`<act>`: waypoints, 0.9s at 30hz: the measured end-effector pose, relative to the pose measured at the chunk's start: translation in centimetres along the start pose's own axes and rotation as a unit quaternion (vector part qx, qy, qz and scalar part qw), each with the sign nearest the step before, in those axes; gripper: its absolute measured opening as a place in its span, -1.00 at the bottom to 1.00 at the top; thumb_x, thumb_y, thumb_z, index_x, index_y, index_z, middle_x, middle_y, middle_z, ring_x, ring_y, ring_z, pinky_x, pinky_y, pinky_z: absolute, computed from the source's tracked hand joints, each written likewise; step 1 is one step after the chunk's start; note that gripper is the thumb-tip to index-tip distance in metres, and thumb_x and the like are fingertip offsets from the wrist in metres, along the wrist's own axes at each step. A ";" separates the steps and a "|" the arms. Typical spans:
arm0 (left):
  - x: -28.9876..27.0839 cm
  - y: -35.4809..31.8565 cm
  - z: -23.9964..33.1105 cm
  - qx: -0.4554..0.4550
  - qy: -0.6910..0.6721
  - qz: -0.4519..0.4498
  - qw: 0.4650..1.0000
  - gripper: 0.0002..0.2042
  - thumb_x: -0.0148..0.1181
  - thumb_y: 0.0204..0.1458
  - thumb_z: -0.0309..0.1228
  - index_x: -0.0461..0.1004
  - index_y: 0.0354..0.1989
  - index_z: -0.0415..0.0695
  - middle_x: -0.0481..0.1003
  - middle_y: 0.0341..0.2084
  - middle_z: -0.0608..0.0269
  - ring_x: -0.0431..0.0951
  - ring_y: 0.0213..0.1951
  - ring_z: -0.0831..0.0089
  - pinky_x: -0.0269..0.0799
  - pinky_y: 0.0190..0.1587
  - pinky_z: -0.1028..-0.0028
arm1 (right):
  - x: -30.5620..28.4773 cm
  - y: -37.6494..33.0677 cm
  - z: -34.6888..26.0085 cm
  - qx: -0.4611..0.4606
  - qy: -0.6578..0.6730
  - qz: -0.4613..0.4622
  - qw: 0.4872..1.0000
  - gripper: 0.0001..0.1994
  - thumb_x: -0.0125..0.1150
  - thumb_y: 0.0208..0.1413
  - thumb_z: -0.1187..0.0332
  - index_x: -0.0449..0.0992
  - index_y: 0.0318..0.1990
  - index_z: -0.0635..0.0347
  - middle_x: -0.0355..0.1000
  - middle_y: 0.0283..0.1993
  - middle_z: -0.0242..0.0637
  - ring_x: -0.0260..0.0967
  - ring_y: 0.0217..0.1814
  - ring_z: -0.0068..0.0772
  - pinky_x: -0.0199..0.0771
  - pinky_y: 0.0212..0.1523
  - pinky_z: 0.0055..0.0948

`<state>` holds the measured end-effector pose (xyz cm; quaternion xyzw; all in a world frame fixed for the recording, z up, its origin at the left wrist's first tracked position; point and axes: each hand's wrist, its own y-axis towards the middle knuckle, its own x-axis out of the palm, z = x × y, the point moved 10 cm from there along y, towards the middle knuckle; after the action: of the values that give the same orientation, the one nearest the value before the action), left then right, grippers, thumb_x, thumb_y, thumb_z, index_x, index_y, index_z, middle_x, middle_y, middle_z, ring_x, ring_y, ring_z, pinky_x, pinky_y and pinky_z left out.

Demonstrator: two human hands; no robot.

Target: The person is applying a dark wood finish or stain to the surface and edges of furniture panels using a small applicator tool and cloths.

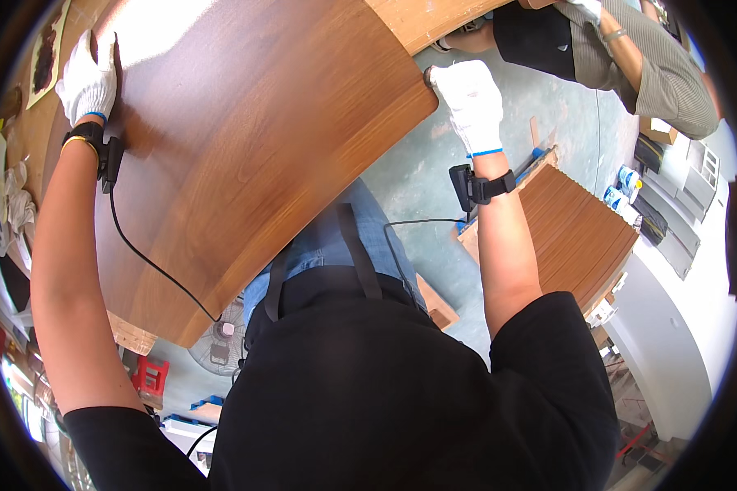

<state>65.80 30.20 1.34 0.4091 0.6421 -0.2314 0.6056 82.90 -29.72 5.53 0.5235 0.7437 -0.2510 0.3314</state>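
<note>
A large brown wooden panel (254, 139) with a glossy veneer fills the upper middle of the view. My left hand (88, 75), in a white work glove, is closed over the panel's far left edge. My right hand (471, 102), also gloved, grips the panel's right corner. Each wrist carries a black strapped device with a cable running back toward my body. My dark shirt and apron cover the lower centre.
A stack of brown wooden panels (577, 229) stands on the green floor at the right. Another person (622, 49) in a striped shirt is at the upper right. A floor fan (217, 348) and a red stool (149, 376) sit below the panel. A cluttered bench (12, 196) runs along the left.
</note>
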 end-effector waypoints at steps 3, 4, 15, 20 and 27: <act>0.2 0.0 -0.2 -0.001 0.003 -0.001 1.000 -0.29 -0.13 0.31 0.25 0.31 0.45 0.02 0.39 0.39 0.20 0.35 0.39 0.18 0.11 0.42 0.03 | -1.0 0.7 -0.6 -0.026 -0.038 0.012 0.999 -0.70 0.53 0.06 0.17 0.55 -0.28 0.16 0.55 -0.37 -0.32 0.48 -0.29 -0.48 0.53 -0.14 -0.43; 0.2 0.0 -0.1 0.003 0.017 0.001 1.000 -0.29 -0.13 0.31 0.25 0.31 0.45 0.02 0.39 0.39 0.20 0.35 0.39 0.18 0.11 0.42 0.03 | -1.3 0.9 -0.6 -0.023 -0.005 0.008 1.000 -0.69 0.54 0.05 0.17 0.56 -0.28 0.17 0.55 -0.37 -0.33 0.48 -0.29 -0.48 0.53 -0.15 -0.44; 0.4 0.2 -0.3 -0.004 -0.009 -0.003 1.000 -0.30 -0.13 0.31 0.25 0.31 0.45 0.03 0.39 0.38 0.20 0.35 0.39 0.17 0.11 0.41 0.01 | -0.4 0.9 -0.9 0.040 0.041 -0.100 0.993 -0.74 0.50 0.06 0.22 0.61 -0.23 0.16 0.57 -0.33 -0.39 0.49 -0.27 -0.53 0.54 -0.12 -0.46; 0.0 0.1 -0.2 0.001 -0.012 0.000 1.000 -0.30 -0.13 0.32 0.24 0.30 0.45 0.03 0.39 0.39 0.20 0.35 0.39 0.17 0.10 0.42 0.00 | 0.6 1.7 -0.8 0.005 0.039 -0.111 0.993 -0.75 0.46 0.06 0.23 0.59 -0.24 0.17 0.55 -0.33 -0.40 0.51 -0.23 -0.50 0.54 -0.07 -0.48; 0.0 -0.1 0.0 0.004 -0.021 0.001 1.000 -0.31 -0.13 0.31 0.24 0.31 0.45 0.04 0.38 0.39 0.19 0.34 0.40 0.18 0.10 0.42 0.00 | 1.0 2.2 0.1 -0.062 0.013 -0.104 0.993 -0.90 0.39 0.13 0.34 0.62 -0.27 0.13 0.61 -0.28 -0.37 0.53 -0.23 -0.51 0.52 -0.09 -0.53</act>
<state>65.71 30.15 1.33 0.4070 0.6278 -0.2417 0.6179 84.82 -28.46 4.60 0.4251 0.8125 -0.2305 0.3255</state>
